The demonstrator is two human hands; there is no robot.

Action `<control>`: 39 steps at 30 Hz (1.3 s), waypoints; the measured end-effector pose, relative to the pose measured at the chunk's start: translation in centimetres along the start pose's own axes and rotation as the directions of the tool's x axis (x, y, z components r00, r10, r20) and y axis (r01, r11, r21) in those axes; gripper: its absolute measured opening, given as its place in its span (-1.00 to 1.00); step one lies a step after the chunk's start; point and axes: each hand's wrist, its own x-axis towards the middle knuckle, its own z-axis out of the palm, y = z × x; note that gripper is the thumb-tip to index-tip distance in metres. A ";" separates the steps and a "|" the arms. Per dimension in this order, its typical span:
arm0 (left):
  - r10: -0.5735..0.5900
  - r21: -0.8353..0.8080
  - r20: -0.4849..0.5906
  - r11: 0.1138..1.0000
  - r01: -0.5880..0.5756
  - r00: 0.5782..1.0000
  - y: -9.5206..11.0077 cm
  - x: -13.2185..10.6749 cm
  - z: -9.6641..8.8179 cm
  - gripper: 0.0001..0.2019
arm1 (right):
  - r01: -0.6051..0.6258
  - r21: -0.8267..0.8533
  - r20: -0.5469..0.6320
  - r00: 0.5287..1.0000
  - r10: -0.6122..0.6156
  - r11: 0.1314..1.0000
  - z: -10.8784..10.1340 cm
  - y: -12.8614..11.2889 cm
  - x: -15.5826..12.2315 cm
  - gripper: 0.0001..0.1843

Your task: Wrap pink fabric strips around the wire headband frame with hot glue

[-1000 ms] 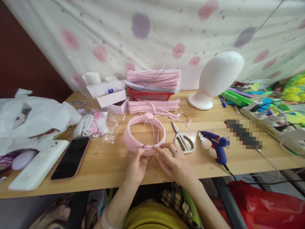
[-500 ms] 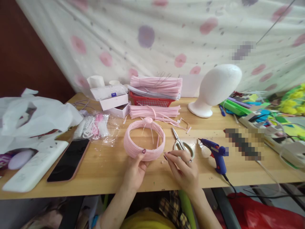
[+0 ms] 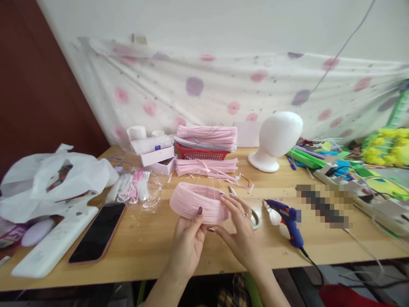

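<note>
A wide pink ring-shaped band (image 3: 188,202), built of rows of soft strips, is held up over the table with thin wires standing out of its opening. My left hand (image 3: 190,243) grips its near side, thumb pressed on the outer face. At the band's right end is my right hand (image 3: 238,226), fingers over the upper rim and thumb at the lower edge. Partly covered by that hand are the scissors (image 3: 233,190), of which a blade and part of a pale handle show. To the right lies a blue glue gun (image 3: 289,219).
Pink strips (image 3: 207,166) lie bundled before a red basket (image 3: 204,154) holding more bundles. A white foam head (image 3: 277,136) stands behind. On the left are a phone (image 3: 97,232), bagged beads (image 3: 132,187) and a white plastic bag (image 3: 47,179). A power strip (image 3: 367,198) sits right.
My right hand has moved left from beside the scissors onto the band. The band has tilted, showing more of its outer face. The camera view has tipped upward.
</note>
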 end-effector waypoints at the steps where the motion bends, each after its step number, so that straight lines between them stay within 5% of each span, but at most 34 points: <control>1: 0.007 0.028 0.032 1.000 -0.008 0.999 0.1 -0.1 0.0 -0.45 | 0.012 0.012 -0.015 1.000 -0.012 1.000 -0.1 0.1 0.3 -0.42; 5: -0.021 0.366 0.184 0.929 -0.048 0.983 1.2 -0.8 -1.4 -0.64 | 0.046 0.075 -0.071 0.997 -0.041 0.996 -0.5 0.8 1.1 -0.55; 8: -0.049 0.783 0.268 0.593 -0.187 0.962 3.3 -1.8 -3.4 -0.85 | -0.014 0.138 -0.061 0.998 0.023 0.990 -0.9 1.3 1.0 -0.56; 9: 0.060 0.854 0.311 0.421 -0.306 0.949 4.2 -2.1 -4.0 -0.87 | -0.039 0.153 -0.052 0.998 0.048 0.987 -1.1 1.4 0.9 -0.54; 10: 0.242 0.867 0.381 0.241 -0.436 0.892 5.1 -2.3 -4.4 -0.89 | -0.058 0.166 -0.047 0.997 0.067 0.984 -1.3 1.4 0.6 -0.53; 12: 0.468 0.791 0.574 -0.107 -0.602 0.672 6.6 -2.3 -4.6 -0.87 | -0.080 0.188 -0.047 0.995 0.090 0.979 -1.7 1.3 0.2 -0.51; 14: 0.422 0.683 0.723 -0.315 -0.660 0.547 7.4 -1.9 -4.3 -0.58 | -0.089 0.209 -0.044 0.994 0.100 0.974 -2.1 1.1 -0.2 -0.50; 15: 0.364 0.646 0.761 -0.359 -0.673 0.537 7.5 -1.6 -4.0 -0.46 | -0.096 0.218 -0.037 0.994 0.106 0.971 -2.2 0.9 -0.4 -0.49; 19: 0.239 0.606 0.794 -0.390 -0.693 0.560 6.6 -0.4 -3.5 -0.28 | -0.113 0.231 -0.008 0.993 0.118 0.966 -2.6 0.3 -0.7 -0.48; 30: 0.259 0.593 0.805 -0.369 -0.716 0.533 6.4 -0.3 -3.9 -0.54 | -0.097 0.237 0.006 0.995 0.098 0.967 -2.7 0.2 -0.8 -0.46; 39: 0.255 0.619 0.785 -0.363 -0.696 0.565 6.3 -0.9 -4.3 -0.59 | -0.099 0.228 0.030 0.995 0.095 0.969 -3.1 -0.5 -0.6 -0.44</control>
